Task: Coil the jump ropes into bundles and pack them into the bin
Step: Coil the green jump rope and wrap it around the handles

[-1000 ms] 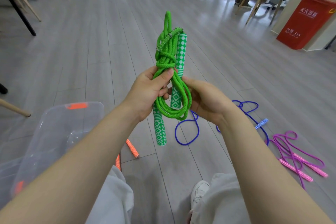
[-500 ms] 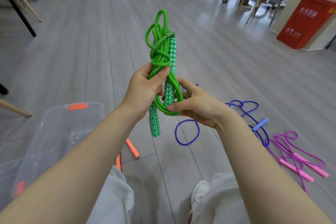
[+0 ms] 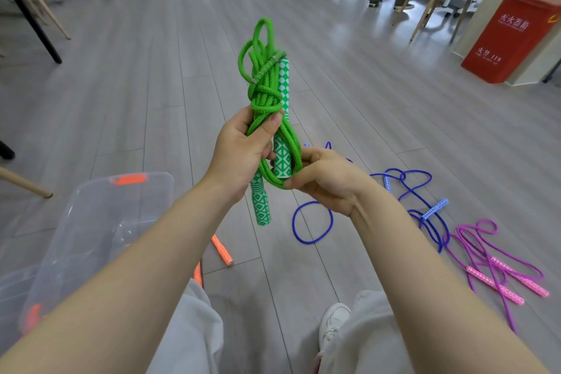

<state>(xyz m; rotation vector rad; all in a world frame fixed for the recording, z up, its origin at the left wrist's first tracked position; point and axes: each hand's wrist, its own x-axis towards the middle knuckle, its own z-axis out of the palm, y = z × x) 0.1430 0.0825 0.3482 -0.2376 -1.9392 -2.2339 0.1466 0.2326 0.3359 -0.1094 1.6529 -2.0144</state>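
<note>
Now left hand (image 3: 243, 152) grips braided green jump rope (image 3: 264, 91) bundle, 2 diamond-patterned handles upright; right hand (image 3: 328, 182) pinches bottom loop. Clear plastic bin (image 3: 100, 215) lower left of bundle.

Red box (image 3: 510, 36) at the far right, wooden chair legs (image 3: 425, 17) beside it, grey plank floor (image 3: 136, 85).

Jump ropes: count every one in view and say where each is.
4: green rope held in both hands; blue rope and purple rope on the floor right; orange rope, partly hidden, near the bin.
</note>
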